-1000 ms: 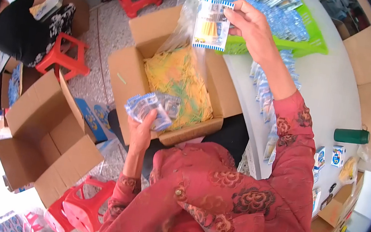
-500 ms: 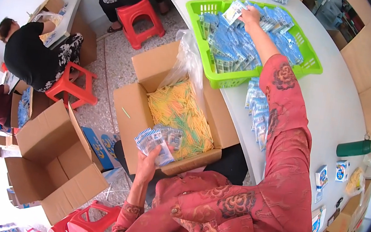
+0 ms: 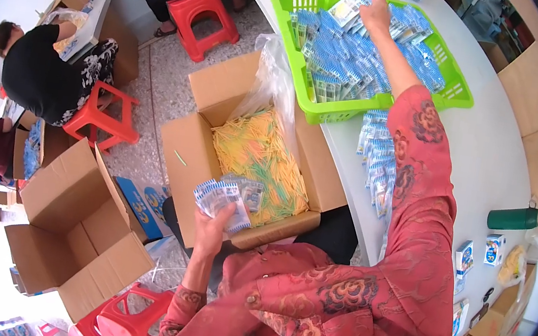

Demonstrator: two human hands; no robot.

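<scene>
My left hand (image 3: 209, 230) is closed round a fan of small clear packets (image 3: 225, 200) with blue-and-white striped edges, held over the near left side of a cardboard box (image 3: 275, 240). Thin yellow, orange and green sticks (image 3: 260, 160) fill that box, and another clear packet (image 3: 251, 194) lies on them beside the fan. At the far side of a green plastic basket (image 3: 333, 113), my right hand (image 3: 376, 17) has its fingers curled at the edge of a single packet (image 3: 346, 10). The fingertips are partly hidden. Many blue-edged packets (image 3: 347, 61) are heaped in the basket.
The white table (image 3: 450, 167) carries a row of packets (image 3: 376, 160), a green bottle (image 3: 513, 218) and small boxes (image 3: 495, 249). An open cardboard box (image 3: 88, 238) stands at left. Red stools (image 3: 204, 19) and seated people (image 3: 47, 72) are beyond.
My right hand has moved slightly farther away and to the right, and the packet at its fingers has shifted the same way. My left hand still holds its packets.
</scene>
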